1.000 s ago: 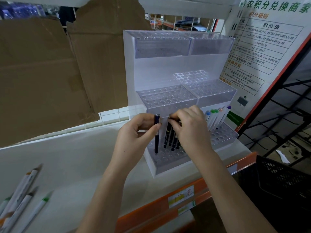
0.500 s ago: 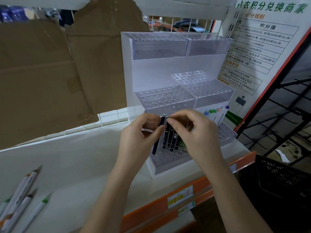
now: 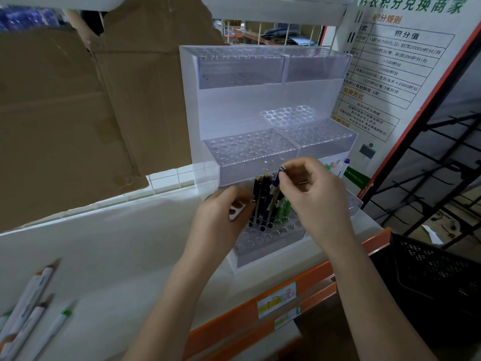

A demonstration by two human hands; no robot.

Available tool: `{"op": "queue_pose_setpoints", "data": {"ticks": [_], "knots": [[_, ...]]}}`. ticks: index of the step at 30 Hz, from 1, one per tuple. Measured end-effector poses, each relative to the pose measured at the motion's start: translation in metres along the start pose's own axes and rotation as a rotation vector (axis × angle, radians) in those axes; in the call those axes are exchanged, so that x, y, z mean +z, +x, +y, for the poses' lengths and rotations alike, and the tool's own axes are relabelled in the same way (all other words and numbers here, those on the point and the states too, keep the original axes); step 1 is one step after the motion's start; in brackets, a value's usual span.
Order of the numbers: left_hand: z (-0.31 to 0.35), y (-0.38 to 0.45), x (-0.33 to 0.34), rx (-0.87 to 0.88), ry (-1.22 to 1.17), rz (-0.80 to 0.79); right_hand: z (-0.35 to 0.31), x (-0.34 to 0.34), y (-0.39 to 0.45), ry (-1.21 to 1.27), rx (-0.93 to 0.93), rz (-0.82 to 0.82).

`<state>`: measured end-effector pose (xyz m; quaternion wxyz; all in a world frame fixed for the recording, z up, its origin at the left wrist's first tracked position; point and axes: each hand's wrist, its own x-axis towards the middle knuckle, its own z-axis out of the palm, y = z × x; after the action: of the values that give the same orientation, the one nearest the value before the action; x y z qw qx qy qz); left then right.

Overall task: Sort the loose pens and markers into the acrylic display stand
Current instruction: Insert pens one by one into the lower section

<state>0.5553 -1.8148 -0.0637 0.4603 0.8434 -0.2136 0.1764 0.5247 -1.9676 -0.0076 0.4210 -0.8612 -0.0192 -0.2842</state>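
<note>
The clear acrylic display stand (image 3: pixel 260 82) rises in tiers on the white shelf. Its bottom tier (image 3: pixel 265 241) holds several black pens (image 3: pixel 263 201) and green pens (image 3: pixel 283 211) standing in holes. My right hand (image 3: pixel 316 199) pinches the top of a dark blue pen (image 3: pixel 278 178), which leans just above the standing pens. My left hand (image 3: pixel 221 217) is curled at the left of the row, its thumb and fingertips meeting on the leftmost black pen. Loose white markers (image 3: pixel 28 306) with orange and green caps lie at the lower left.
Coloured-cap markers (image 3: pixel 345 165) stand in the stand's right bottom compartment, mostly behind my right hand. Brown cardboard (image 3: pixel 78 113) leans behind the shelf on the left. A printed poster (image 3: pixel 395 61) stands at the right. An orange shelf edge (image 3: pixel 260 311) and black crate (image 3: pixel 437 272) lie below.
The dark blue pen passed from my left hand to my right hand, which now lifts it by the top. My left hand dropped to the left side of the standing pens.
</note>
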Motion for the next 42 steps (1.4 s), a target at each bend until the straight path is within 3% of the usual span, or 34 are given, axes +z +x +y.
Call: {"op": "queue_pose_setpoints", "data": {"ticks": [10, 19, 26, 42], "knots": [[-0.011, -0.008, -0.007, -0.057, 0.049, -0.011, 0.008, 0.01, -0.004, -0.037, -0.03, -0.009], [-0.011, -0.009, -0.008, -0.06, 0.063, -0.033, 0.02, 0.033, -0.012, -0.258, -0.214, -0.03], [-0.011, -0.011, -0.007, -0.086, 0.044, -0.067, 0.02, 0.032, -0.011, -0.24, -0.183, 0.011], [-0.013, -0.01, -0.007, -0.065, 0.107, -0.107, 0.027, 0.033, -0.019, -0.372, -0.32, 0.028]]}}
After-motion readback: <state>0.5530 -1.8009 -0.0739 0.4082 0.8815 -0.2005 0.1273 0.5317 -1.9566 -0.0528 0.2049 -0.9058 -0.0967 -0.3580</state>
